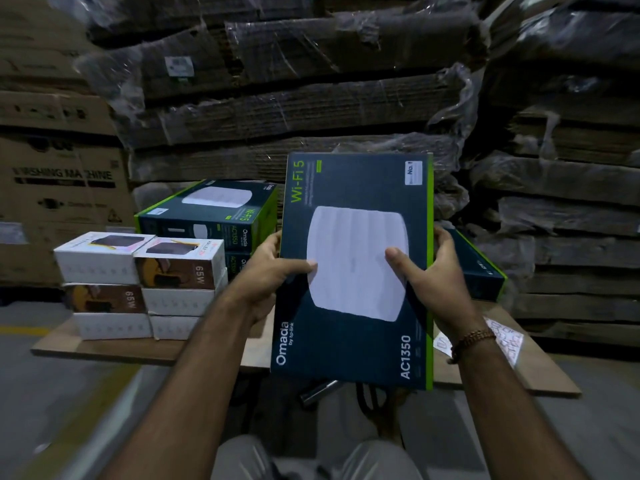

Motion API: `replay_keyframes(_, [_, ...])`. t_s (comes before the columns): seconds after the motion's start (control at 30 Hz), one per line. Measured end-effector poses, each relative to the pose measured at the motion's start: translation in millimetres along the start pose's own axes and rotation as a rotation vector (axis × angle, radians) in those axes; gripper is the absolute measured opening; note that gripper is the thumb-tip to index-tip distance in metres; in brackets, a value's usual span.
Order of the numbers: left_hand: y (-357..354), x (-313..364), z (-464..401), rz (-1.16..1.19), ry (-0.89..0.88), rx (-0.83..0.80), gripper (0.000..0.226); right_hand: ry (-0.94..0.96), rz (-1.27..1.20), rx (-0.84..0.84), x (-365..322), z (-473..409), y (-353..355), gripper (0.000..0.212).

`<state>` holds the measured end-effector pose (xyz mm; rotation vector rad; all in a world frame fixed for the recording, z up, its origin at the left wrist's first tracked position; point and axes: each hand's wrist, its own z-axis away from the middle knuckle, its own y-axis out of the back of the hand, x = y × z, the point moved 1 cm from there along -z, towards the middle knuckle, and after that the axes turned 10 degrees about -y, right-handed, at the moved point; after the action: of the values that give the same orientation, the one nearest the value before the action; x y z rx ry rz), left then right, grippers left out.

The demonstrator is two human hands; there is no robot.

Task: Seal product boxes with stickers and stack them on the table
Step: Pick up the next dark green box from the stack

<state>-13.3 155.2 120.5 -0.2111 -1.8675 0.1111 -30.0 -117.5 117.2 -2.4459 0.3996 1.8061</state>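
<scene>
Both hands, left (pixel 277 271) and right (pixel 429 271), are gripping the Omada router box (pixel 356 271), fingers curled round its edges. I'd be keeping it level while squaring it onto the desk (pixel 138 349) stack.

We saw a wooden table (pixel 104 348) bearing white boxes (pixel 138 289) at nine o'clock, dark boxes (pixel 211 216) at eleven, sticker sheet (pixel 505 337) at three.

The box (pixel 353 271) I hold is smooth printed card with a slight sheen. The white boxes (pixel 138 282) to the left look matt card. The table (pixel 104 348) shows a flat, dull wooden board. On my right wrist sits a beaded bracelet (pixel 472 339). Far behind, rough brown corrugated cardboard (pixel 294 109) lies under crinkled, glossy plastic film.
</scene>
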Motion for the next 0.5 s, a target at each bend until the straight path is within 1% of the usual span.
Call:
replay_keyframes(0.1, [-4,8,-4,-0.033,-0.105,-0.024,0.069,0.079,-0.016,-0.022,-7,-1,-2,0.089])
replay_keyframes(0.13, [-2,7,-6,-0.035,-0.13,-0.039,0.076,0.107,-0.002,-0.029,-9,-2,-2,0.088])
replay_keyframes(0.2, [1,7,-8,-0.01,-0.151,-0.042,0.097,0.181,0.049,-0.032,-9,-6,2,0.09])
replay_keyframes(0.27, [2,5,-8,0.006,-0.119,-0.037,0.108,0.241,0.086,-0.041,-6,-12,5,0.093])
replay_keyframes(0.3, [1,5,-9,0.035,-0.084,-0.032,0.104,0.271,0.093,-0.036,-2,-15,6,0.093])
replay_keyframes(0.33, [0,4,-10,0.016,-0.114,0.003,0.087,0.286,0.097,-0.026,1,-17,6,0.091])
replay_keyframes(0.37, [-4,5,-6,0.049,-0.146,0.057,0.055,0.292,0.094,-0.014,5,-18,6,0.088])
replay_keyframes(0.4, [-6,5,-2,0.06,-0.157,0.076,0.018,0.303,0.093,-0.008,9,-18,5,0.086])
replay_keyframes(0.43, [-5,3,-2,0.105,-0.123,0.081,0.018,0.31,0.089,0.007,12,-17,5,0.084])
replay_keyframes(0.47, [-7,3,2,0.112,-0.112,0.066,0.028,0.326,0.097,0.026,13,-15,5,0.085])
replay_keyframes(0.5, [-5,2,4,0.168,-0.111,0.027,0.029,0.343,0.132,0.053,16,-14,6,0.084])
